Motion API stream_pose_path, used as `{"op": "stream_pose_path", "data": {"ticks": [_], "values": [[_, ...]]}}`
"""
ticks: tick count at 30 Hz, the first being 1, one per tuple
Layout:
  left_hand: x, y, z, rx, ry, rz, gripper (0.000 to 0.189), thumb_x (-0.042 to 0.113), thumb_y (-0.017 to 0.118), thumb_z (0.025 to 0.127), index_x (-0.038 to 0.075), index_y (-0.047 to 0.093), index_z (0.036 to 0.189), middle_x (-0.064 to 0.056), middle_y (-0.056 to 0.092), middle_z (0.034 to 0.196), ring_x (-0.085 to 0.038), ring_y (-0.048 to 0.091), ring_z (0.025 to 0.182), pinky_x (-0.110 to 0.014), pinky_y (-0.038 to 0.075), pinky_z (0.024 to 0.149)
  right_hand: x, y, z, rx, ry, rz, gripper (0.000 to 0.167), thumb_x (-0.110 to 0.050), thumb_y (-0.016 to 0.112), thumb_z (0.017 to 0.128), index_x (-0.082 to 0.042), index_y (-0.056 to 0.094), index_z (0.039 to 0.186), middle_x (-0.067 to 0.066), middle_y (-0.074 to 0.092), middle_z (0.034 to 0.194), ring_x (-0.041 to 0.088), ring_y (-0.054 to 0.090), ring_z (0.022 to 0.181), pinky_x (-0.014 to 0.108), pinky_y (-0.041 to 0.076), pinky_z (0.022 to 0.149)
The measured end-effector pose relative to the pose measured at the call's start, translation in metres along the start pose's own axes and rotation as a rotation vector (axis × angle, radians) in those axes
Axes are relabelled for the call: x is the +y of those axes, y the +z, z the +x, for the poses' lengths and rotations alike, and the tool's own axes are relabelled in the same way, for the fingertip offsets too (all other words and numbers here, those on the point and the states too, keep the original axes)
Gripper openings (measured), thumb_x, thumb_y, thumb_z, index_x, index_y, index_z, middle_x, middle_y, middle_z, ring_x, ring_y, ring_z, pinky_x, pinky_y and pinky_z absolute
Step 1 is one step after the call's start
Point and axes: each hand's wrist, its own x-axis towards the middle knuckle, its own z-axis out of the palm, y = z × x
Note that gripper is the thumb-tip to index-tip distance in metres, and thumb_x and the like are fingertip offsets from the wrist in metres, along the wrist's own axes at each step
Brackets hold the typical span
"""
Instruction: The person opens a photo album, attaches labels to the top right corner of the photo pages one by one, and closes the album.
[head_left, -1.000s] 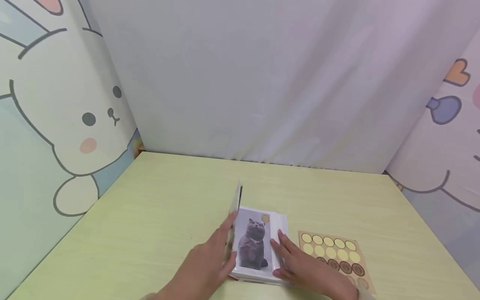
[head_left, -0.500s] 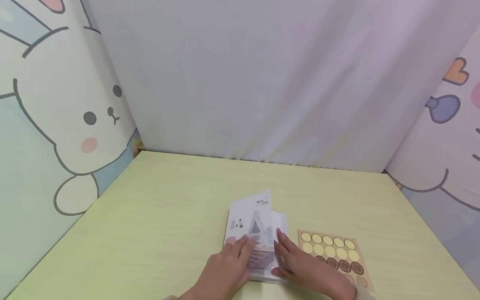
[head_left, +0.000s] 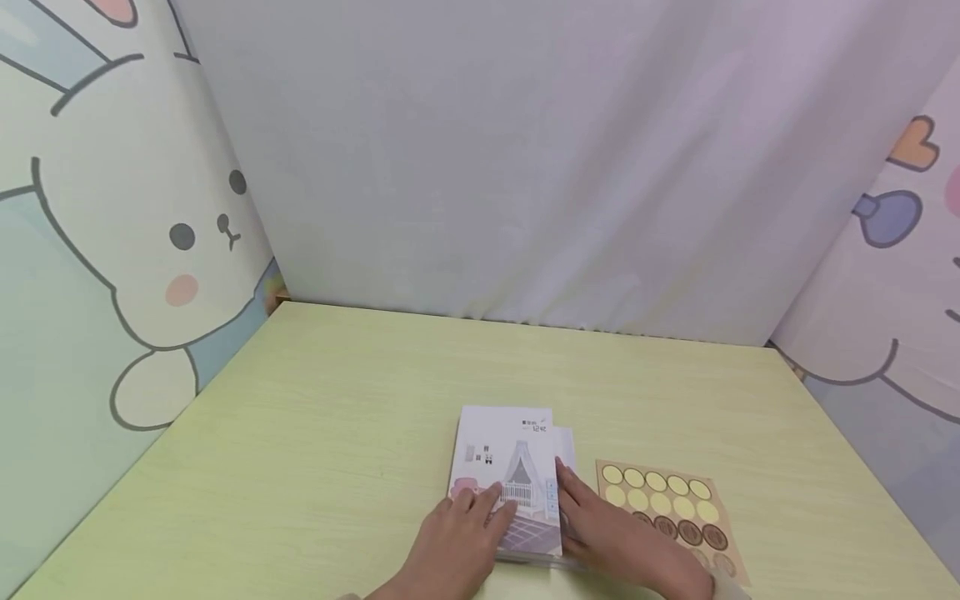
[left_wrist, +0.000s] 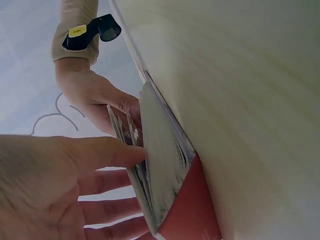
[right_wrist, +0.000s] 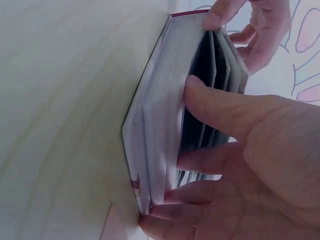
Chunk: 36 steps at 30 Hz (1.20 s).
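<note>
A thick photo album (head_left: 487,425) lies on the table, its white cover printed with a canopy crib turned over the pages. My left hand (head_left: 453,537) rests with extended fingers on the cover's lower half. In the left wrist view its thumb (left_wrist: 120,152) lies at the page edges, near the red spine (left_wrist: 192,205). My right hand (head_left: 618,537) is at the album's right side, its fingertips under the cover's edge. Seen from the right wrist, the right fingers (right_wrist: 200,165) lie straight against the page block (right_wrist: 160,115), with dark gaps between the upper leaves.
A brown sheet of round stickers (head_left: 701,500), pale yellow and dark brown, lies right of the album, partly behind my right forearm. A grey-white curtain (head_left: 480,167) hangs behind the table (head_left: 360,400). Cartoon-printed cloths (head_left: 187,350) stand at both sides.
The raised cover and leaves have swung rightward and down over the grey cat picture, which is now hidden. My left hand moved right with them; my right hand stayed at the album's right edge.
</note>
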Motion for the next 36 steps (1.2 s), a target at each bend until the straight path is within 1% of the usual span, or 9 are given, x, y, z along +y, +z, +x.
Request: {"op": "stream_pose_path", "data": {"ticks": [5, 8, 12, 15, 21, 26, 31, 33, 36], "values": [[-0.001, 0.001, -0.002, 0.016, 0.042, 0.015, 0.036, 0.036, 0.06, 0.083, 0.023, 0.061, 0.116, 0.003, 0.062, 0.119, -0.013, 0.054, 0.092, -0.028, 0.05, 0.067, 0.001, -0.006, 0.0, -0.05, 0.042, 0.03, 0.059, -0.04, 0.05, 0.094, -0.007, 0.039, 0.141, 0.026, 0.028, 0.147, 0.036, 0.04, 0.13, 0.045, 0.047, 0.094], [-0.003, 0.003, -0.004, 0.022, 0.068, 0.03, 0.046, 0.051, 0.056, 0.083, 0.023, 0.059, 0.119, 0.003, 0.061, 0.122, -0.013, 0.052, 0.095, -0.029, 0.047, 0.063, 0.0, -0.008, -0.002, -0.073, 0.076, 0.052, 0.059, -0.04, 0.053, 0.092, -0.01, 0.04, 0.141, 0.024, 0.027, 0.148, 0.036, 0.042, 0.128, 0.045, 0.047, 0.093], [-0.006, 0.002, -0.005, -0.052, 0.083, 0.003, 0.064, 0.067, 0.049, 0.079, 0.021, 0.056, 0.123, 0.002, 0.058, 0.127, -0.013, 0.052, 0.1, -0.027, 0.046, 0.06, 0.001, -0.009, -0.003, -0.086, 0.109, 0.069, 0.063, -0.043, 0.054, 0.091, -0.005, 0.04, 0.14, 0.022, 0.027, 0.149, 0.034, 0.048, 0.124, 0.045, 0.048, 0.092], [-0.009, 0.0, -0.005, -0.097, 0.093, -0.029, 0.067, 0.07, 0.047, 0.079, 0.019, 0.055, 0.122, 0.001, 0.057, 0.129, -0.013, 0.053, 0.102, -0.027, 0.047, 0.062, 0.001, -0.009, -0.003, -0.112, 0.138, 0.082, 0.069, -0.044, 0.055, 0.089, 0.0, 0.037, 0.14, 0.018, 0.026, 0.151, 0.033, 0.05, 0.122, 0.044, 0.048, 0.091], [-0.013, -0.004, -0.005, -0.15, 0.136, -0.073, 0.064, 0.063, 0.055, 0.078, 0.019, 0.057, 0.124, 0.002, 0.055, 0.132, -0.014, 0.052, 0.107, -0.027, 0.047, 0.066, 0.002, -0.011, -0.004, -0.15, 0.145, 0.1, 0.069, -0.033, 0.06, 0.088, 0.003, 0.034, 0.14, 0.016, 0.025, 0.152, 0.032, 0.042, 0.129, 0.044, 0.043, 0.098], [-0.015, -0.004, -0.004, -0.176, 0.161, -0.09, 0.064, 0.062, 0.056, 0.078, 0.02, 0.057, 0.127, 0.001, 0.053, 0.134, -0.015, 0.05, 0.109, -0.026, 0.047, 0.068, 0.004, -0.012, -0.008, -0.109, 0.084, 0.06, 0.056, -0.022, 0.055, 0.092, 0.007, 0.037, 0.137, 0.021, 0.031, 0.148, 0.034, 0.041, 0.129, 0.045, 0.043, 0.098], [-0.021, -0.009, 0.0, -0.238, 0.149, -0.146, 0.045, 0.044, 0.052, 0.09, 0.023, 0.055, 0.129, 0.007, 0.052, 0.135, -0.015, 0.051, 0.115, -0.029, 0.05, 0.071, 0.007, -0.017, -0.01, -0.026, 0.051, 0.01, 0.051, -0.016, 0.057, 0.09, 0.007, 0.043, 0.134, 0.025, 0.04, 0.141, 0.037, 0.046, 0.125, 0.047, 0.044, 0.095], [-0.025, -0.011, 0.001, -0.227, 0.136, -0.178, 0.037, 0.033, 0.051, 0.093, 0.025, 0.055, 0.129, 0.01, 0.055, 0.131, -0.013, 0.052, 0.113, -0.029, 0.049, 0.074, 0.007, -0.02, -0.009, 0.01, 0.056, -0.003, 0.05, -0.015, 0.059, 0.089, 0.006, 0.046, 0.132, 0.025, 0.044, 0.138, 0.038, 0.049, 0.122, 0.047, 0.045, 0.093], [-0.035, -0.014, 0.004, -0.183, 0.113, -0.223, 0.036, 0.031, 0.049, 0.095, 0.025, 0.055, 0.13, 0.012, 0.059, 0.126, -0.011, 0.055, 0.11, -0.029, 0.048, 0.08, 0.005, -0.025, -0.007, 0.057, 0.087, 0.0, 0.047, -0.015, 0.061, 0.088, 0.003, 0.05, 0.13, 0.023, 0.047, 0.136, 0.038, 0.051, 0.12, 0.047, 0.046, 0.092]]}}
